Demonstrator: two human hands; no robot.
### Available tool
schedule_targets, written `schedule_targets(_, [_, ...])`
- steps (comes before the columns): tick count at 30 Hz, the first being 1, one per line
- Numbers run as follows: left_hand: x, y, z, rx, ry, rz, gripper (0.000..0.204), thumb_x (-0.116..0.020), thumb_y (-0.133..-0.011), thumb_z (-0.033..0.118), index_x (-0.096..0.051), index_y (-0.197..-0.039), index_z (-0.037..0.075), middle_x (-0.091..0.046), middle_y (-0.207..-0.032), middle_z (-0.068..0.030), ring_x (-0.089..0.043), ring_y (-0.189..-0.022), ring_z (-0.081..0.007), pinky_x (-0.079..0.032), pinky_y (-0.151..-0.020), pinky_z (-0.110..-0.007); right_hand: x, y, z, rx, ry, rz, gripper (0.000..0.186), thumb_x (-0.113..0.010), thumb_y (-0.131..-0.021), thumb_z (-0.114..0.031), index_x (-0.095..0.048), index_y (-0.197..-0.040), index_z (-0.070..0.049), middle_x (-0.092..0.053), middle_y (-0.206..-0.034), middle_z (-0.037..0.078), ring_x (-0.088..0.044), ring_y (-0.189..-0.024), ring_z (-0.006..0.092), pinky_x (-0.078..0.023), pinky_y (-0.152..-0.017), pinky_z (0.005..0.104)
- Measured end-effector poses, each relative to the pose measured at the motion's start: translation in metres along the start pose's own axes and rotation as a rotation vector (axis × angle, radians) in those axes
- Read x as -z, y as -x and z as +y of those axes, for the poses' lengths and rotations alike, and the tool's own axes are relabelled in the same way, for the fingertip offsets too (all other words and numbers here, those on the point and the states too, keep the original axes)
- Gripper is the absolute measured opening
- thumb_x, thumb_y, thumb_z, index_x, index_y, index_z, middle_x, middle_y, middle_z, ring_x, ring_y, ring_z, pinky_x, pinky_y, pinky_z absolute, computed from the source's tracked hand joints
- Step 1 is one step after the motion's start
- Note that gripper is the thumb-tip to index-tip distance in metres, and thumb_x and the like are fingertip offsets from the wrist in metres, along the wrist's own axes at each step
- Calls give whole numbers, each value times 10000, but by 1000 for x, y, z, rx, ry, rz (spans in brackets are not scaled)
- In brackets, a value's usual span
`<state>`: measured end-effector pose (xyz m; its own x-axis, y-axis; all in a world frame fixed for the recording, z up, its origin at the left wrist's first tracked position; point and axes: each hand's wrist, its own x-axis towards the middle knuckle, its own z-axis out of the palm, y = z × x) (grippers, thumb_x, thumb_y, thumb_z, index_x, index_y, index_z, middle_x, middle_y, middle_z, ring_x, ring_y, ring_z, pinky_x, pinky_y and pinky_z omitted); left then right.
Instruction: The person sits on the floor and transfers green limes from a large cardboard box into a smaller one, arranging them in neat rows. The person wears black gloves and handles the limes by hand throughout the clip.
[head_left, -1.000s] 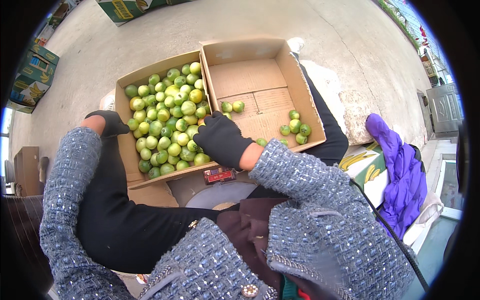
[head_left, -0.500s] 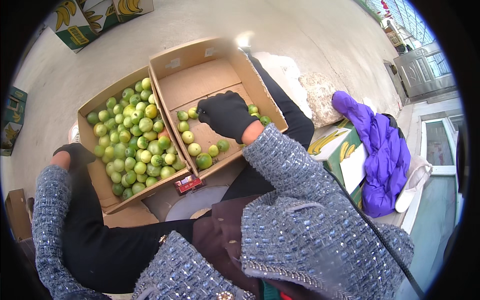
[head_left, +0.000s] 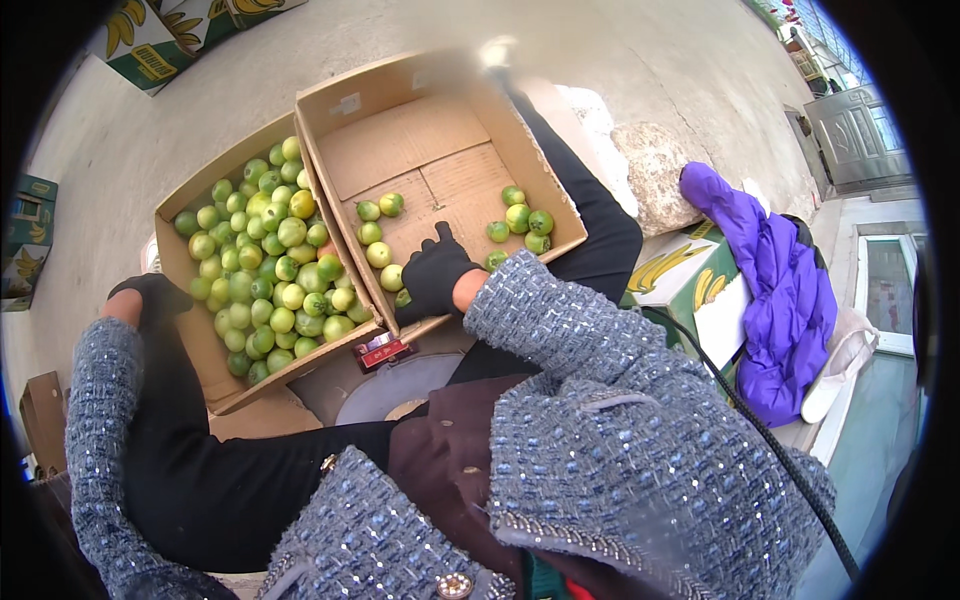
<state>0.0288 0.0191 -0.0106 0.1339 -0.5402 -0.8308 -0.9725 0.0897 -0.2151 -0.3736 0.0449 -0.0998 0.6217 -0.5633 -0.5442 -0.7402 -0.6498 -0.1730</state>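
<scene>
A cardboard box point(head_left: 220, 390) full of green and yellowish tomatoes point(head_left: 270, 250) lies at the left, a few tinged red. Beside it is a second box point(head_left: 380, 130) holding smaller groups of tomatoes point(head_left: 516, 218) at its sides and near end. My black-gloved left hand point(head_left: 155, 298) is closed on the outer edge of the fuller box. My right hand point(head_left: 432, 275), also gloved, is down in the second box near its front left, index finger stretched out and the others bent, beside tomatoes partly hidden by it; I see nothing held in it.
My legs flank the boxes. Banana cartons point(head_left: 150, 55) stand on the concrete floor point(head_left: 660, 70). At right are a pale rough block point(head_left: 650, 170), a banana carton point(head_left: 665, 270) with a purple jacket point(head_left: 770, 320), a white shoe-like item point(head_left: 840, 365) and a dark cord point(head_left: 760, 440).
My right hand has moved from the fuller box into the other one, then down toward its near edge. More tomatoes lie along that box's left side. The view has shifted.
</scene>
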Motion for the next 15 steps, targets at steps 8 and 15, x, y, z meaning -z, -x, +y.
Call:
schedule_targets(8, [8,8,8,49,97,-44,530,-530,-836,495,-642,-1219,146,-619,-1253,-107,-582,-1158,-271,-421,-1010,-362,17,-2,30,-19,-233,-9,701,-580,-661,-735,-742,-893,-94,-699,-972,147,-604,-1050,334,-218,-1107,494])
schedule_targets(15, [-3,-4,-3,51,36,10,535,-528,-834,497,-664,-1159,95,-667,-1132,-117,-627,-1025,-256,-456,-913,-352,80,7,-44,353,-356,662,515,-725,-774,-423,-621,-1189,-136,-668,-979,96,-606,-921,293,-360,-1046,463])
